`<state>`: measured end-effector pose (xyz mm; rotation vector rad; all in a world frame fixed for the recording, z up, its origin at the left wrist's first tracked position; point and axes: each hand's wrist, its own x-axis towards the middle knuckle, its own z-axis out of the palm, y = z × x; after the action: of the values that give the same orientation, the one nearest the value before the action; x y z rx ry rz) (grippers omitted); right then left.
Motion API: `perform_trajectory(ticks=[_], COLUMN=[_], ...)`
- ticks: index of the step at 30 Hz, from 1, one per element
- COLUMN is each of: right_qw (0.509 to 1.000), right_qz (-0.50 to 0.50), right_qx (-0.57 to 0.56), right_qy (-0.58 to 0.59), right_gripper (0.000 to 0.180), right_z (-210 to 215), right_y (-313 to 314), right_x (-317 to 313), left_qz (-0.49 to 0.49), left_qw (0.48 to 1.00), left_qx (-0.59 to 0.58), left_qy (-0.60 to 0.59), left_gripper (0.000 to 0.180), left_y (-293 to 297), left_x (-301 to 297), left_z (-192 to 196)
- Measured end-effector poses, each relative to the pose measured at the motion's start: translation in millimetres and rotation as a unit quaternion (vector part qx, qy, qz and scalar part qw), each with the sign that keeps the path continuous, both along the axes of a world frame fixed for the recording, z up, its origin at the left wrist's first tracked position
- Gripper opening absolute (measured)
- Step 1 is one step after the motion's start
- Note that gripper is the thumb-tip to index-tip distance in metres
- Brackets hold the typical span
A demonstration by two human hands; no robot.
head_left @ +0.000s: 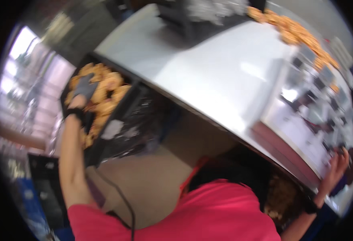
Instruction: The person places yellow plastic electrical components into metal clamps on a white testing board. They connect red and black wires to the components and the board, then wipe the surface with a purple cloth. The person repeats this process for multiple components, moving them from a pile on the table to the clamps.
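Note:
My left hand [85, 87], in a grey glove, reaches into a black bin [122, 114] at the left. Its fingers are apart and rest on a heap of yellow-orange bundles [106, 90], whose exact kind is blurred. At the far right, my bare right hand [337, 165] has its fingers stretched out beside the edge of a raised white board [291, 128]. Small dark and clear pieces [317, 102] lie scattered over that board. Whether the right fingertips touch a dark piece cannot be made out.
A white table [220, 76] runs across the middle. More yellow-orange bundles [293, 30] lie along its far right. A dark tray with clear plastic [216, 10] stands at the back. Black plastic bags [138, 128] sit beside the bin, and a cable [122, 193] hangs near my left arm.

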<state>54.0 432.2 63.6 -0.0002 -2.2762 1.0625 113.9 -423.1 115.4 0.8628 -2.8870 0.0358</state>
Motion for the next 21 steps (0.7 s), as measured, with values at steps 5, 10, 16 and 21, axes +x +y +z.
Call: perform_trajectory(ticks=[5, 10, 16, 21], right_qw=[0.989, 0.984, 0.986, 0.994], right_qz=[0.103, 0.133, 0.112, 0.014], right_qx=[-0.103, -0.118, -0.08, -0.077], right_qy=[-0.001, -0.007, -0.09, -0.078], right_gripper=[0.04, 0.049, 0.053, 0.037], right_z=[16, 28, 57, 104], right_y=[-47, -48, -39, 4], right_x=[-6, 1, 52, 73], left_qz=[-0.21, -0.412, -0.416, -0.42], left_qw=[0.944, 0.863, 0.864, 0.868], left_qx=[0.21, 0.193, 0.198, 0.163], left_qy=[0.145, 0.22, 0.205, 0.21], left_gripper=[0.024, 0.028, 0.031, 0.028], left_y=[227, 372, 396, 400], left_x=[-31, -56, -73, -85], left_z=[-9, -25, -73, -86])
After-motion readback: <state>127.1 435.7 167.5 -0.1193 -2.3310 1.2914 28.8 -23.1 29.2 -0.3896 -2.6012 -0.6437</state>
